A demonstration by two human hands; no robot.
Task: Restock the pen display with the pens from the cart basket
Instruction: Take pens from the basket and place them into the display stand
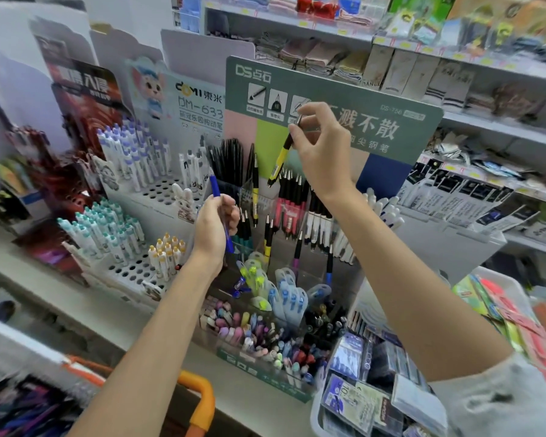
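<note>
Pens [29,408], blurred streaks of dark blue and purple, lie in the cart basket [0,395] at the bottom left corner, with the cart's orange handle [202,398] just to their right. Above them, on the left part of the grey table [60,298], a white perforated stand [158,190] carries upright rows of purple-capped pens [130,152], teal-capped pens [104,228] lower down and a small cluster of yellow-capped pens [167,253] near its front.

Next comes the left grip [215,225], raised in front of the left edge of the pen display [328,86]. Its fingers are curled round a blue pen [215,187] held roughly upright, one end showing above the fist and the other below it.

The pen display itself sits mid-table: a green header board over stepped clear compartments. Black pens [227,159] fill the top left compartment, pens with black tops and pink or white barrels stand in the middle step, translucent yellow and blue items sit lower, and pastel pens crowd the front tier.

The right grip [323,152] is lifted before the header board, thumb and fingertips pinching the top end of a yellow-and-black pen [279,162]. That pen hangs tilted, tip down and leftward, above the middle compartments, its tip near the tops of the pens standing there but apart from them.

At the lower right a white basket [316,414] holds flat packets, and store shelves [486,67] with folded cloth goods run behind.
</note>
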